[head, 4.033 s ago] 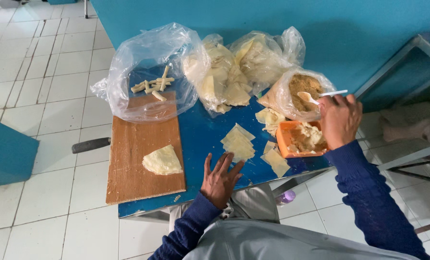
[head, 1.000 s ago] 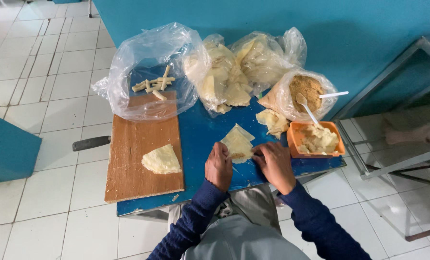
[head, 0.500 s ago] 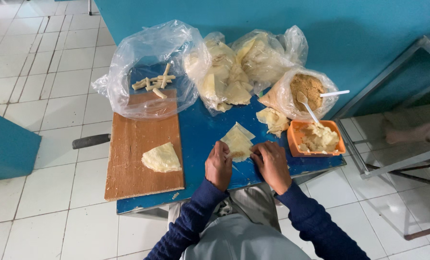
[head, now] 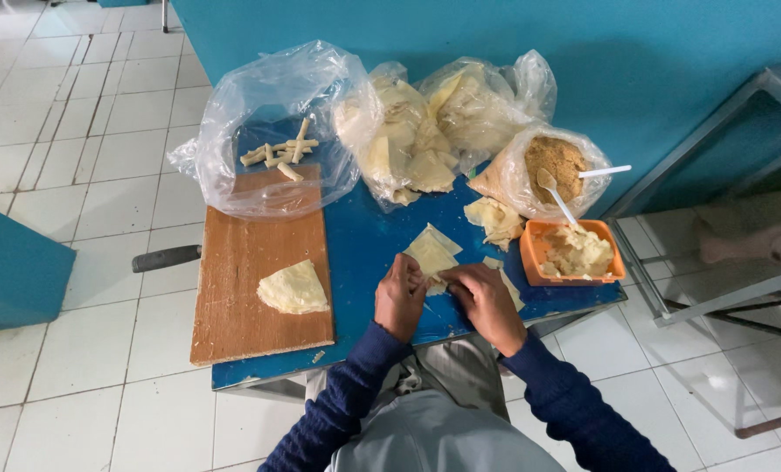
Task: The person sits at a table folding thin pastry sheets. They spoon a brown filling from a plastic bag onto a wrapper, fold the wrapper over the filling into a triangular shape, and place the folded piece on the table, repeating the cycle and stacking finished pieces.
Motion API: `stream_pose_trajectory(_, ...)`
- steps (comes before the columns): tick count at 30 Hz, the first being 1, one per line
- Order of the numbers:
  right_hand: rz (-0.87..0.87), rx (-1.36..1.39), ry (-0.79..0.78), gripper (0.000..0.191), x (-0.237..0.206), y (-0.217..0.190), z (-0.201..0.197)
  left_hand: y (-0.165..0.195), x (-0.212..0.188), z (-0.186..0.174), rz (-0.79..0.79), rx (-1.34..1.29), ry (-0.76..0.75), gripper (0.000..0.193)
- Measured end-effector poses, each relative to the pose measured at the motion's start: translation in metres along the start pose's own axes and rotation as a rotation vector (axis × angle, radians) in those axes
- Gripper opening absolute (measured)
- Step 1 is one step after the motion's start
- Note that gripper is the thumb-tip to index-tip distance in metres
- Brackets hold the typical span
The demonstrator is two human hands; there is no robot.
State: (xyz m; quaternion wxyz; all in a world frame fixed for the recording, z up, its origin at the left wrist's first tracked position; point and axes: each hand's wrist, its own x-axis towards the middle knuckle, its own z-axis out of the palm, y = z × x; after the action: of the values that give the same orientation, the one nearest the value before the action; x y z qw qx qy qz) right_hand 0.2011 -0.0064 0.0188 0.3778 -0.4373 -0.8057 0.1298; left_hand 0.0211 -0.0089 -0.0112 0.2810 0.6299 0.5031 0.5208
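Your left hand (head: 401, 297) and right hand (head: 484, 301) meet at the near edge of the small blue table (head: 364, 236), both pressed onto a pale yellow, thin pastry sheet (head: 432, 253) that lies flat on the tabletop just beyond your knuckles. The fingers of both hands are curled down and pinched on the sheet's near edge (whether anything is tucked under them you cannot tell from this angle). The sheet sits about mid-table, between the wooden cutting board and the orange tub.

To your left, the brown wooden cutting board (head: 255, 271) covers the left part of the table, and a folded wedge of pale pastry (head: 294, 288) rests on its near half. A dark handle (head: 167, 257) sticks out past the board's left edge. At the far end of the board a clear plastic bag (head: 272, 131) lies open with a few rolled pale sticks (head: 281, 156) inside.

Far and centre, two more clear bags stuffed with pale sheets (head: 425, 131) lean together. To the right, a bag of brown crumbs (head: 555, 162) holds a white plastic spoon (head: 605, 171). Near it, the orange rectangular plastic tub of pale mash (head: 574, 253) stands at the table's right edge with another white spoon (head: 555, 194) stuck in it.
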Motion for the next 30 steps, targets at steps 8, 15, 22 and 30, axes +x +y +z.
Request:
stream_pose_trajectory(8, -0.195, -0.287, 0.013, 0.016, -0.003, 0.005, 0.007, 0.001, -0.003, -0.010, 0.184, 0.197, -0.168, 0.049)
stream_pose_trajectory(15, -0.053, -0.222, -0.011, 0.006, 0.011, 0.015, 0.011, -0.011, 0.001, -0.002, 0.258, 0.300, -0.132, 0.020)
stream_pose_trajectory(22, -0.024, -0.095, 0.007, 0.014, 0.022, 0.023, 0.020, -0.020, 0.018, 0.003, 0.247, 0.325, -0.095, 0.006)
stream_pose_trajectory(30, -0.174, -0.101, -0.043, 0.013, 0.017, 0.016, 0.013, -0.012, 0.016, -0.005, 0.260, 0.193, -0.146, 0.007)
